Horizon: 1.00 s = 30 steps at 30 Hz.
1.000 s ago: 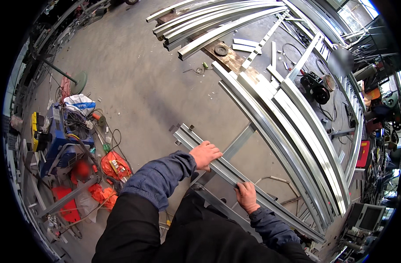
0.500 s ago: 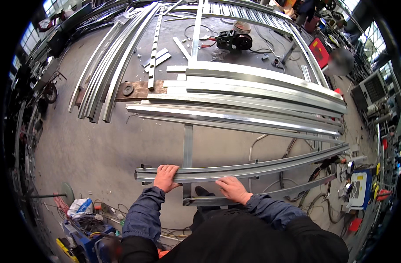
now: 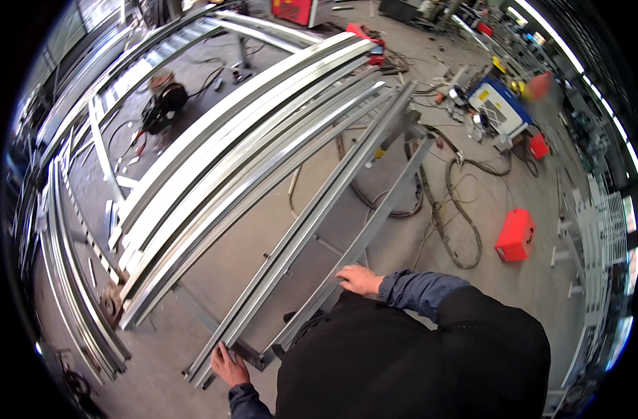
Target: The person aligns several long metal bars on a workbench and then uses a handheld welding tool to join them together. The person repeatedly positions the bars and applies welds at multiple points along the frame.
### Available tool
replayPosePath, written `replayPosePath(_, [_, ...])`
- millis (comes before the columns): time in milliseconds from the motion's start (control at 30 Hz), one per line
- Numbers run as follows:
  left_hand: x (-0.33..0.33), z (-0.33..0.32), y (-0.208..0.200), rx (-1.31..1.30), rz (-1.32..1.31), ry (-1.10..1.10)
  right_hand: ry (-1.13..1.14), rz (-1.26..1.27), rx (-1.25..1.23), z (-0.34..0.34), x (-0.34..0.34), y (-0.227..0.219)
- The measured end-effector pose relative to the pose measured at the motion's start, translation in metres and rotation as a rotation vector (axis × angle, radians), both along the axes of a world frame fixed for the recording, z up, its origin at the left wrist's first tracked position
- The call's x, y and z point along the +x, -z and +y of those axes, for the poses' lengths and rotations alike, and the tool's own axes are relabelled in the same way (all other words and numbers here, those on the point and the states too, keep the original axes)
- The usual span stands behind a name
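Metal rail [image 3: 301,232] against left fingers [image 3: 222,353]

A long bar [image 3: 290,248] runs away from the left hand [image 3: 228,364], which touches its near end. A rail [image 3: 364,227] is just right of the bar, under the right hand [image 3: 361,279]. More bars [image 3: 214,167] lie to the left. Right of the rail, a hose [image 3: 467,266] lies on the floor [image 3: 535,286], and a box [image 3: 514,236] sits past it.

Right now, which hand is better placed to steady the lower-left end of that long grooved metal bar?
Probably the left hand: it is at the edge of the grooved bar, close to that end. The right hand is farther away, at the parallel rail.
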<state>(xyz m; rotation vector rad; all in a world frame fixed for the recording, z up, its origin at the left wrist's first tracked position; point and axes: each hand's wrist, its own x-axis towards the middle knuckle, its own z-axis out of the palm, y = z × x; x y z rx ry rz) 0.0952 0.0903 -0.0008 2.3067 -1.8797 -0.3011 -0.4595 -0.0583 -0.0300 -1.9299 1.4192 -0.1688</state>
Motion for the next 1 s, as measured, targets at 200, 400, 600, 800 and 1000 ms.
replayPosePath(200, [-0.067, 0.003, -0.022, -0.02, -0.167, -0.121, 0.115, -0.028, 0.131, 0.001, -0.092, 0.0])
replayPosePath(400, [-0.063, -0.022, -0.049, 0.488, -0.128, 0.007, 0.289, -0.086, 0.092, 0.019, -0.192, 0.011])
replayPosePath(600, [-0.059, -0.1, -0.041, 1.059, -0.287, 0.102, 0.462, -0.075, 0.146, 0.044, -0.287, 0.034])
replayPosePath(800, [-0.275, -0.209, -0.094, 0.353, -0.043, 0.284, 0.695, -0.037, 0.216, 0.076, -0.367, 0.061])
replayPosePath(1000, [-0.452, -0.312, -0.086, -0.046, 0.223, 0.66, 0.934, -0.037, 0.172, 0.093, -0.409, 0.06])
